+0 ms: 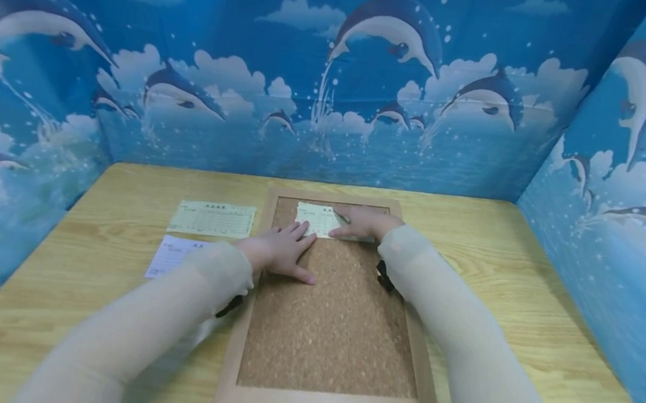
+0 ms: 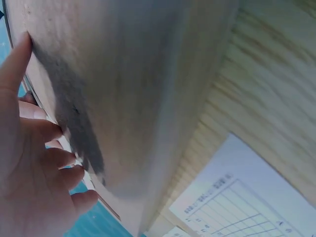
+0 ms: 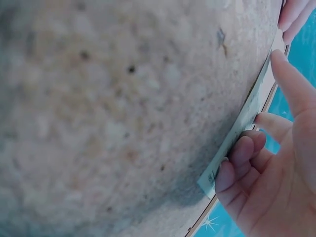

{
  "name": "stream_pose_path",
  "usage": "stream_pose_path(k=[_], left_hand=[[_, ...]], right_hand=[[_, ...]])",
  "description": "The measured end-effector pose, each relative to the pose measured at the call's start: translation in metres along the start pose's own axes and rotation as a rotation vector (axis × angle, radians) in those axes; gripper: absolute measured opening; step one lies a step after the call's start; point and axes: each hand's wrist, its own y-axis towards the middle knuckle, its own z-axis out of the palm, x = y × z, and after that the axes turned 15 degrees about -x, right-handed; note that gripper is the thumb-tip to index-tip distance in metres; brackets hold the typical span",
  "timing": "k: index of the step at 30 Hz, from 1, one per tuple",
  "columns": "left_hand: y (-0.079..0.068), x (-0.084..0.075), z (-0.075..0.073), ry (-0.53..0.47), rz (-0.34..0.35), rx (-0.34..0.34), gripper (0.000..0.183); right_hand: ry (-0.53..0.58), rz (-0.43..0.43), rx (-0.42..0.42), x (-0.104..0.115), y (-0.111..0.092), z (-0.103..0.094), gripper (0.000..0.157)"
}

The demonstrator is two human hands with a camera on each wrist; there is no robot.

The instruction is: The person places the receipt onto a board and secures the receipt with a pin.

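Note:
A framed cork board (image 1: 336, 329) lies on the wooden table. On its upper part lies a pale green printed form slip (image 1: 315, 215), partly covered by my right hand (image 1: 362, 222). That hand's thumb and index finger rest on the slip, and its other fingers bend inward by the slip's edge in the right wrist view. My left hand (image 1: 280, 250) spreads its fingers over the board's left side, fingertips at the slip's left edge. Whether anything small sits under the right fingers is hidden.
Left of the board, another green form slip (image 1: 213, 219) lies on the table (image 1: 521, 293). Below it is a white form slip (image 1: 173, 254), partly hidden by the left sleeve. A blue dolphin-print curtain (image 1: 282, 141) encloses the back and sides.

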Motion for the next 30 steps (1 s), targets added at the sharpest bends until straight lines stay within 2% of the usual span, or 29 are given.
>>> stream_pose_path(k=[4, 20, 30], left_hand=[[-0.002, -0.003, -0.002, 0.03, 0.016, -0.007, 0.101], [0.001, -0.009, -0.005, 0.099, -0.002, 0.011, 0.101], [-0.002, -0.011, -0.007, 0.072, -0.011, 0.019, 0.1]], right_hand=[[-0.001, -0.006, 0.0, 0.0, 0.001, 0.001, 0.079], [0.019, 0.013, -0.006, -0.004, 0.002, 0.001, 0.078], [0.006, -0.002, -0.018, -0.001, 0.0, 0.001, 0.078]])
